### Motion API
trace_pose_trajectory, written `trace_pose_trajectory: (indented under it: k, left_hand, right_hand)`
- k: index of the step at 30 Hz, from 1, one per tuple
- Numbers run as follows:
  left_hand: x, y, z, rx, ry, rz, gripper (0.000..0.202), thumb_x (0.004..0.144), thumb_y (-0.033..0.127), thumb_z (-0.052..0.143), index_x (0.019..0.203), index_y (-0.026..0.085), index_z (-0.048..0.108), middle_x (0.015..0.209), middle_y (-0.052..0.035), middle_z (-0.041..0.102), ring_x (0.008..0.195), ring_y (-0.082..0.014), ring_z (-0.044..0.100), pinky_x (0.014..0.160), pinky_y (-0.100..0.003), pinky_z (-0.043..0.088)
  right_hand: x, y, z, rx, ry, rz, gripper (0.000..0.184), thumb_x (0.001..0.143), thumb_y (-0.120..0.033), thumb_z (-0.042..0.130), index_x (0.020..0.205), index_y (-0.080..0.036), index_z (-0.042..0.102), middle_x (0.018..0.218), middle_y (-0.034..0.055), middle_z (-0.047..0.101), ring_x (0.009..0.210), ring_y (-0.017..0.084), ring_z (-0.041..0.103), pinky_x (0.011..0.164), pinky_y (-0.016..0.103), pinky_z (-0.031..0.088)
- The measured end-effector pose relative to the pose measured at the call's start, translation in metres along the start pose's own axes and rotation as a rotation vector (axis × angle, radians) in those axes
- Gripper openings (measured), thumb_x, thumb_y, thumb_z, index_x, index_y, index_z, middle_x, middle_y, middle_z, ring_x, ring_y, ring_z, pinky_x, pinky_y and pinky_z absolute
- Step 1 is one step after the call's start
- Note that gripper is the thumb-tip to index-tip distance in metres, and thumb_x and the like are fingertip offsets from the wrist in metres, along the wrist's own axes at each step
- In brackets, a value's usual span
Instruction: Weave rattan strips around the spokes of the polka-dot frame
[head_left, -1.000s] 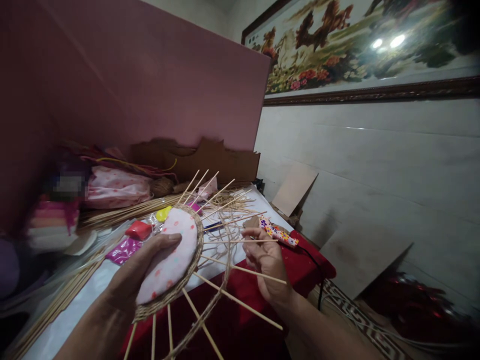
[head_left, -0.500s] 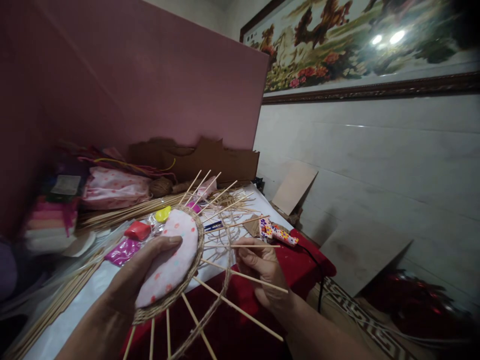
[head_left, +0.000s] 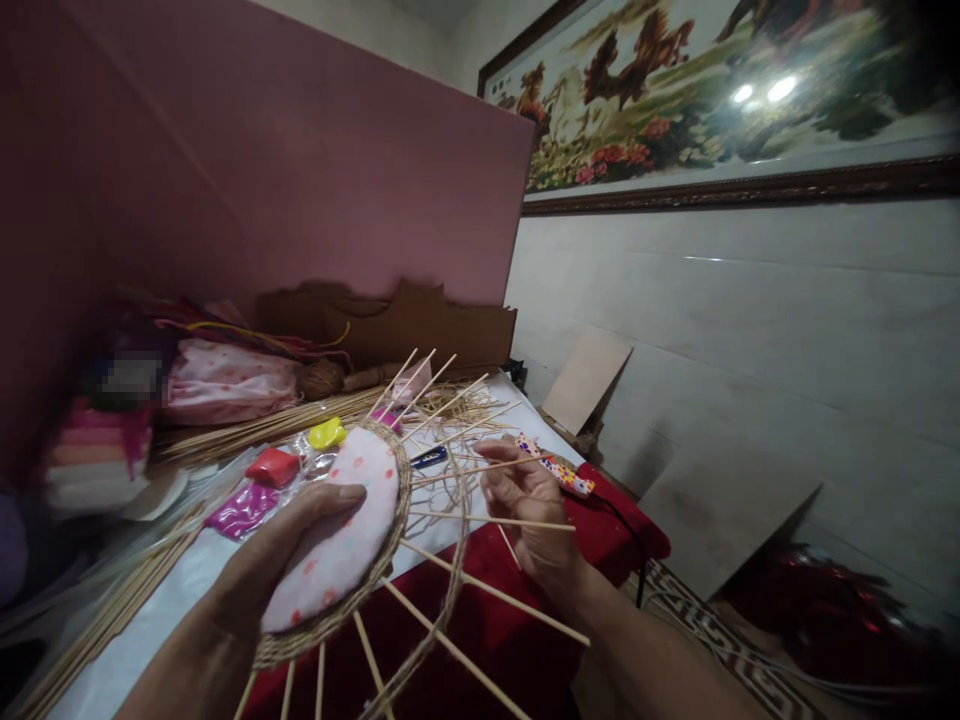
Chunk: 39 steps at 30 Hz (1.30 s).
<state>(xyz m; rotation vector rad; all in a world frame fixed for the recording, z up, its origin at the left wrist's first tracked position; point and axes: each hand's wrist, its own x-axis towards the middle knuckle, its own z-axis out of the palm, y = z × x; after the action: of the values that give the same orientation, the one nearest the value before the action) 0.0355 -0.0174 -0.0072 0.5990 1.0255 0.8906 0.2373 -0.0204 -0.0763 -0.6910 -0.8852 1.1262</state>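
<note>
My left hand grips a round basket base, its thumb lying on the pink spotted padded cloth. Braided twine edges the base, and thin wooden sticks fan out from it. A strand of twine curves across the sticks, some way out from the rim. Beside the upper part of this strand, my right hand is closed in a pinch among the right-hand sticks; it seems to hold the twine, though the contact is partly hidden.
Beyond the right hand lies a flower-patterned glue gun on the red cloth. A blue cutter, loose twine and bagged red clay are on the table. Long sticks and a twine ball lie behind.
The base has turned slightly, its right-hand sticks swinging downward. My right hand has moved up along the strand to a higher stick. My left hand keeps its grip.
</note>
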Motion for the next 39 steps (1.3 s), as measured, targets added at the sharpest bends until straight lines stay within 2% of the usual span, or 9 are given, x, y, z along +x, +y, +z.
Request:
trace_pose_trajectory:
  k: [2,4,10,14,20,25,28,33,39]
  left_hand:
    - [-0.001,-0.001,0.0,-0.019,-0.025,-0.007,0.017,0.073,0.009,0.051,0.064,0.012,0.065,0.053,-0.009,0.068,0.048,-0.0221,0.065,0.048,-0.028,0.055]
    - [0.001,-0.002,-0.003,0.0,-0.051,-0.021,0.014,0.073,0.012,0.053,0.067,0.012,0.066,0.055,-0.0098,0.068,0.048,-0.0235,0.065,0.046,-0.03,0.054]
    - [0.009,-0.003,-0.012,0.075,-0.1,-0.016,0.018,0.069,0.016,0.058,0.081,0.006,0.067,0.057,-0.0132,0.069,0.047,-0.0251,0.065,0.046,-0.031,0.053]
    - [0.007,-0.003,-0.011,0.053,-0.092,-0.032,0.019,0.071,0.017,0.057,0.084,0.006,0.067,0.06,-0.0136,0.07,0.054,-0.0276,0.067,0.05,-0.032,0.054]
    - [0.004,-0.005,-0.009,0.025,-0.081,0.012,0.019,0.069,0.012,0.058,0.085,0.008,0.067,0.055,-0.0114,0.069,0.048,-0.0267,0.066,0.045,-0.031,0.054]
    - [0.003,-0.005,-0.008,-0.034,-0.064,-0.059,0.024,0.071,0.013,0.056,0.092,0.009,0.066,0.051,-0.0087,0.068,0.048,-0.0275,0.066,0.041,-0.032,0.053]
    - [0.002,-0.004,-0.006,-0.063,-0.074,-0.065,0.023,0.07,0.011,0.057,0.09,0.008,0.066,0.05,-0.009,0.067,0.052,-0.0292,0.067,0.044,-0.032,0.054]
    - [0.005,-0.006,-0.01,-0.01,-0.076,-0.027,0.019,0.071,0.013,0.056,0.085,0.009,0.067,0.054,-0.0101,0.068,0.048,-0.0271,0.065,0.047,-0.035,0.055]
    - [0.009,-0.008,-0.014,0.054,-0.023,-0.003,0.011,0.069,0.014,0.059,0.076,0.009,0.066,0.056,-0.0102,0.068,0.048,-0.0224,0.064,0.05,-0.03,0.055]
  right_hand:
    - [0.002,0.0,0.003,-0.024,-0.136,0.051,0.032,0.068,-0.024,0.071,0.099,-0.02,0.062,0.064,-0.0025,0.057,0.049,0.006,0.045,0.045,0.017,0.037]
    - [0.004,0.003,0.006,-0.039,-0.205,0.08,0.032,0.068,-0.027,0.071,0.098,-0.021,0.06,0.07,-0.0007,0.061,0.048,0.007,0.048,0.044,0.019,0.038]
    - [0.006,0.008,0.007,-0.055,-0.181,0.077,0.022,0.067,-0.034,0.072,0.073,-0.017,0.058,0.054,-0.0038,0.056,0.04,0.005,0.043,0.038,0.016,0.031]
    - [0.006,0.005,0.006,-0.1,-0.174,0.026,0.026,0.064,-0.038,0.073,0.073,-0.017,0.061,0.056,-0.0032,0.054,0.043,0.006,0.042,0.039,0.018,0.032]
    - [0.006,0.005,0.007,-0.164,-0.125,-0.007,0.022,0.065,-0.037,0.073,0.067,-0.019,0.06,0.05,-0.0051,0.047,0.041,0.006,0.036,0.037,0.019,0.029]
    - [0.007,0.007,0.008,-0.168,-0.122,-0.004,0.024,0.063,-0.037,0.073,0.067,-0.018,0.06,0.051,-0.0045,0.049,0.04,0.006,0.037,0.037,0.019,0.028]
    - [0.007,0.008,0.007,-0.17,-0.121,0.005,0.021,0.065,-0.035,0.073,0.066,-0.018,0.06,0.05,-0.0048,0.049,0.04,0.006,0.038,0.038,0.019,0.028]
    - [0.006,0.011,0.007,-0.151,-0.099,0.008,0.019,0.065,-0.032,0.073,0.066,-0.018,0.059,0.049,-0.0058,0.047,0.04,0.006,0.035,0.039,0.019,0.026]
    - [0.004,0.012,0.011,-0.156,-0.081,-0.012,0.021,0.064,-0.034,0.073,0.064,-0.017,0.06,0.054,-0.0036,0.051,0.048,0.007,0.04,0.046,0.02,0.03]
